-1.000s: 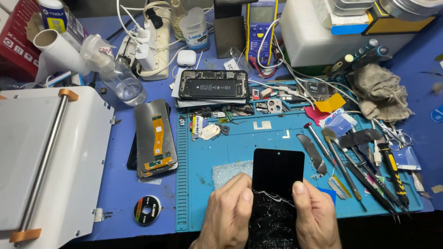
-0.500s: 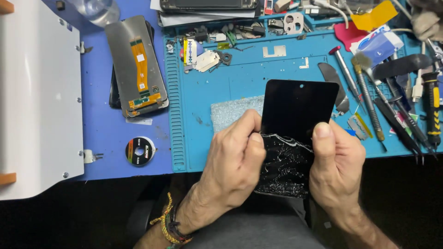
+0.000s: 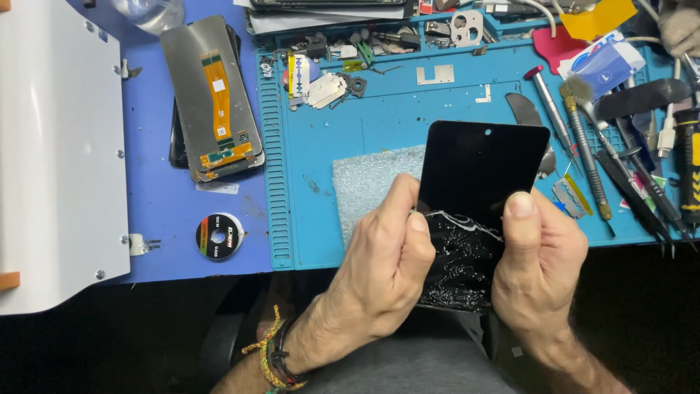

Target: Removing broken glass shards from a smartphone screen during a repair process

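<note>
Blue mat (image 3: pixel 379 124) | 1 cracked screen (image 3: pixel 477 175) | 2 hands: left (image 3: pixel 383 266), right (image 3: pixel 539 270), fingers clamped on it | 1 wire spool (image 3: pixel 219 236)

Both hands are seen bare, without gloves or rings. On the left hand (image 3: pixel 386 270), braided cord bracelets (image 3: pixel 271 357) in yellow, green and dark tones are worn at the wrist. Just beyond the bracelets, no sleeve is seen. The right hand (image 3: pixel 538 273) is noted unadorned, its wrist uncovered.
</note>
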